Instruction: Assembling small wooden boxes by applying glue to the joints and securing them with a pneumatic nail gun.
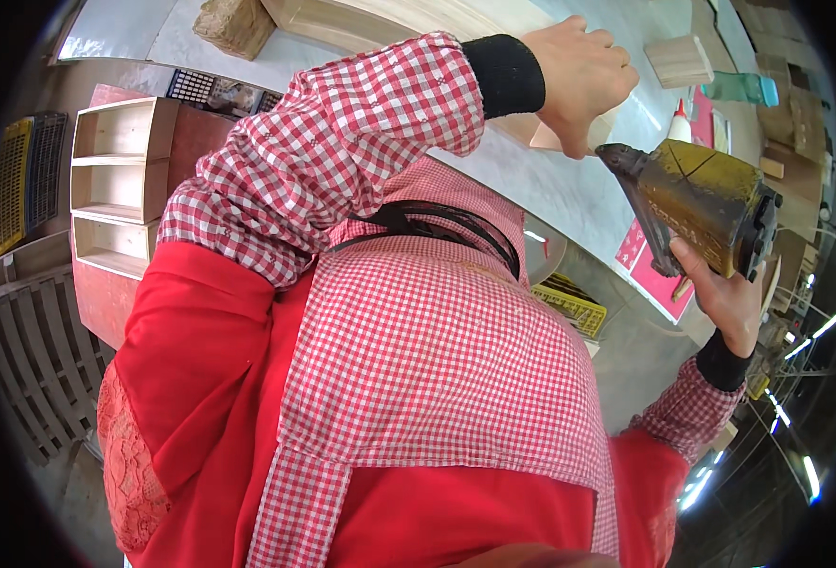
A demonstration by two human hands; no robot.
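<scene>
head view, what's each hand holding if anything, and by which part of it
The right hand holds the yellow tool by its lower side as pictured. Whether the left hand holds anything cannot be told.

the fingertips of the left hand [585,80] curled out of sight beyond its knuckles, so that its grip could not be determined; the same hand masked part of a pale wooden piece [546,138]. most fingers of the right hand [728,301] were hidden behind the yellow tool [706,201], whose markings were indistinct. a long wooden piece [342,21] and a brown block [235,26] were cut off by the upper edge.
</scene>
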